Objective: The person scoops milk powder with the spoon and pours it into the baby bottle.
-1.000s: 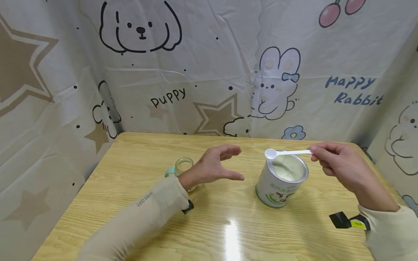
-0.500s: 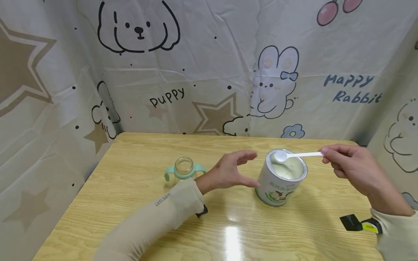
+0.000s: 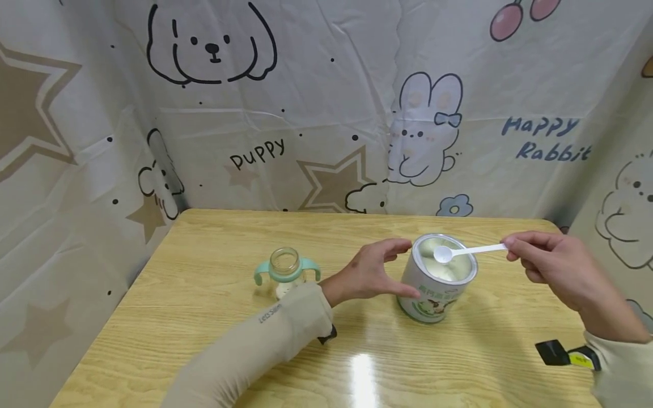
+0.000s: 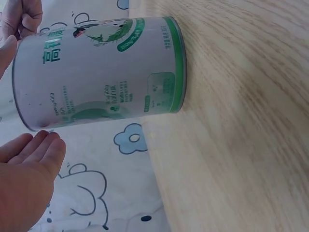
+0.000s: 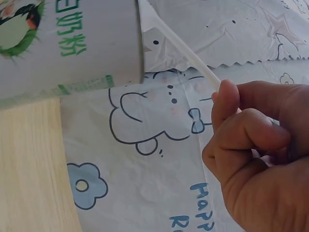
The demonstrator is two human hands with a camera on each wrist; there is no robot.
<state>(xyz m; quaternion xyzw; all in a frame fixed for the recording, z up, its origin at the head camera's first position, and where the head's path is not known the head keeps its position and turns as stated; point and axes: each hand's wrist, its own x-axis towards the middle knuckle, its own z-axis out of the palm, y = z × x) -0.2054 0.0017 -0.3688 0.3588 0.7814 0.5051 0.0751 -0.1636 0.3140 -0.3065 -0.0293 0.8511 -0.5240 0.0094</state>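
Note:
A white can of milk powder (image 3: 425, 297) with green print stands without a lid on the table, pale powder showing inside. My left hand (image 3: 369, 272) is spread around its left side, thumb in front and fingers behind, right at the rim. In the left wrist view the fingers (image 4: 41, 152) lie close to the can's upper edge. My right hand (image 3: 553, 258) pinches a white measuring scoop (image 3: 479, 249) by the end of its handle. The scoop's bowl hangs over the can's mouth. In the right wrist view the can (image 5: 96, 38) hides the bowl.
Left of the can stands a clear baby bottle (image 3: 287, 275) with mint-green handles, uncapped, some white powder low inside; my left sleeve (image 3: 255, 345) overlaps it. A printed cloth (image 3: 316, 113) hangs behind the wooden table (image 3: 204, 243).
My left hand has moved right, from near the bottle to around the can's side. The scoop has shifted right and slightly down, from the can's left rim to over its opening.

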